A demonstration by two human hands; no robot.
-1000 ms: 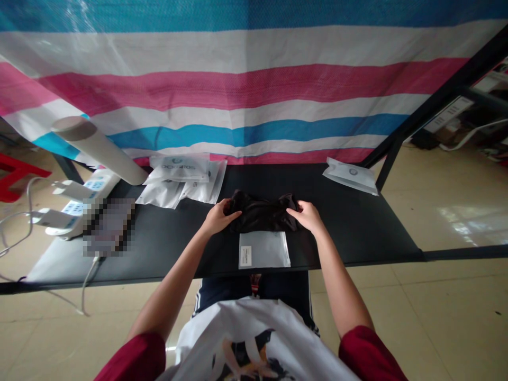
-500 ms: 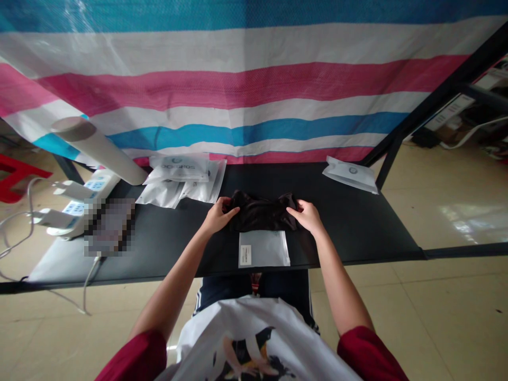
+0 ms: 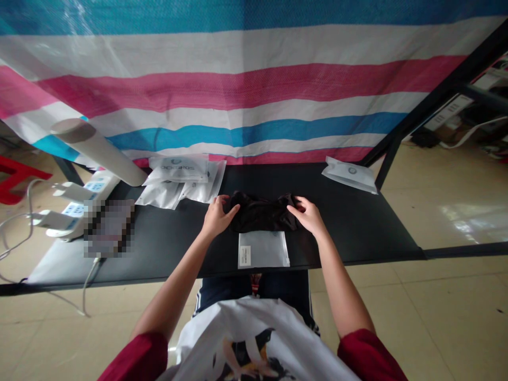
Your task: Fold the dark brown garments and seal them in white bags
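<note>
A piece of dark, shiny folded fabric [image 3: 264, 212] lies across the middle of the table, gathered at both ends; what kind of article it is cannot be made out. My left hand [image 3: 217, 216] grips its left end, with the thumb on top and the fingers at the outer edge. At the right end my right hand [image 3: 309, 214] grips it the same way, the fingers partly hidden by the cloth. Just below the fabric, near the front edge, lies a flat frosted zip bag [image 3: 265, 250] with a small white label at its lower left.
Several frosted printed pouches [image 3: 178, 172] are piled at the back left. One more pouch [image 3: 351, 173] lies back right. A white cylinder [image 3: 105, 153], a power strip [image 3: 85, 203] with plugs, and a blurred-out phone [image 3: 111, 227] on a cable stand left. Behind hangs a striped sheet [image 3: 246, 84].
Both hands stay at the fabric's ends. The left fingers have loosened slightly and shifted a little outward. The fabric and the zip bag lie practically where they were.
</note>
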